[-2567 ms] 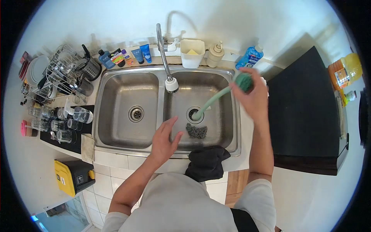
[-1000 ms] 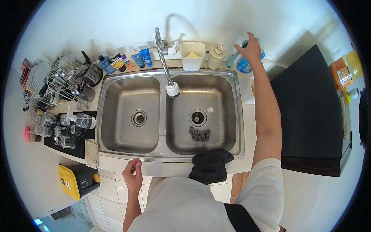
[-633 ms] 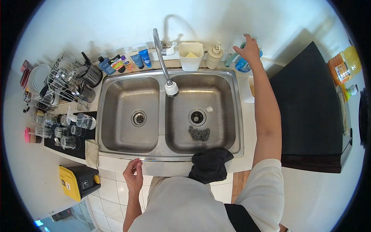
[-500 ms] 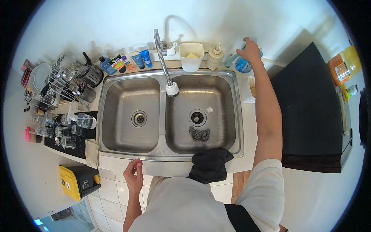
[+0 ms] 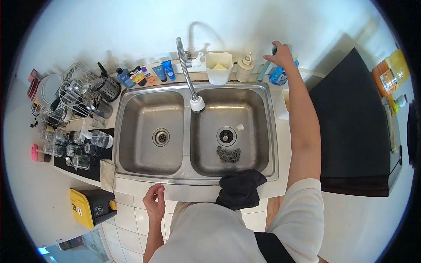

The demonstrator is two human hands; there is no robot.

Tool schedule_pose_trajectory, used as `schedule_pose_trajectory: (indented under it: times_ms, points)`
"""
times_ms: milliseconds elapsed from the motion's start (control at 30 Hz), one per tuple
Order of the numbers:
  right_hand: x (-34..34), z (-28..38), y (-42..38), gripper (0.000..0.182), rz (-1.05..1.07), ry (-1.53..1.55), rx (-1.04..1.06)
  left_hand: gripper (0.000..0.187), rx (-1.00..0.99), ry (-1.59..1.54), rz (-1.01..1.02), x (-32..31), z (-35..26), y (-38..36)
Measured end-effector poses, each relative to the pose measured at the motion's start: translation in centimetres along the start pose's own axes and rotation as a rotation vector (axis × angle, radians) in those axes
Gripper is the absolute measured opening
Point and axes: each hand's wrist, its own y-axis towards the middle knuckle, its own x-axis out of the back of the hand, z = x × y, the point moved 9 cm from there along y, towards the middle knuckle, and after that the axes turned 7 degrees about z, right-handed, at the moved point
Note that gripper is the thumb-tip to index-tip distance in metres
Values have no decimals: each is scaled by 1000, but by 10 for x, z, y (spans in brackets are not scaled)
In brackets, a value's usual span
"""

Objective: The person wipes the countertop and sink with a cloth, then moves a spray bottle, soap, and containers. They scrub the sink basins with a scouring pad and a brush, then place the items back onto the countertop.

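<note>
My right hand (image 5: 283, 56) is at the back wall, with its thumb and fingers closed around the upper end of a slim green handle (image 5: 264, 70). The handle's lower end is by the counter, between a cream pump bottle (image 5: 245, 69) and a blue soap bottle (image 5: 277, 76). My left hand (image 5: 154, 201) hovers at the counter's front edge, fingers curled together, with nothing seen in it. A double steel sink (image 5: 187, 164) lies between the hands. Its right basin holds a grey scrubber (image 5: 228, 154) and a small pale piece (image 5: 240, 127) near the drain.
The hose faucet (image 5: 197, 104) hangs over the divider. A white container (image 5: 219, 75) and several tubes stand behind the sink. Glasses and a dish rack (image 5: 72, 94) are at left. A black cloth (image 5: 240, 189) hangs over the front edge; a dark cabinet (image 5: 355, 131) stands at right.
My right hand has shifted slightly left, and the green handle now stands more upright beneath it. My left hand stays curled. The whole view has shifted slightly.
</note>
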Motion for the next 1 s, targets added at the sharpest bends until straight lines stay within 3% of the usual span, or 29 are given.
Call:
schedule_pose_trajectory:
  times_ms: [100,300,700,900,1000]
  points:
    - [2,-2,2,95,29,72,22,18,33,20,-15,2,5,-2]
    - [11,4,1,105,81,60,40,19,22,9,-14,-1,8,-1]
    - [12,4,-18,104,139,9,9,18,36,28,13,-5,2,4]
    - [15,0,-18,76,121,-91,-44,18,45,3,11,-5,4,5]
    - [19,5,-10,61,-20,-72,59,19,59,17,25,-7,1,6]
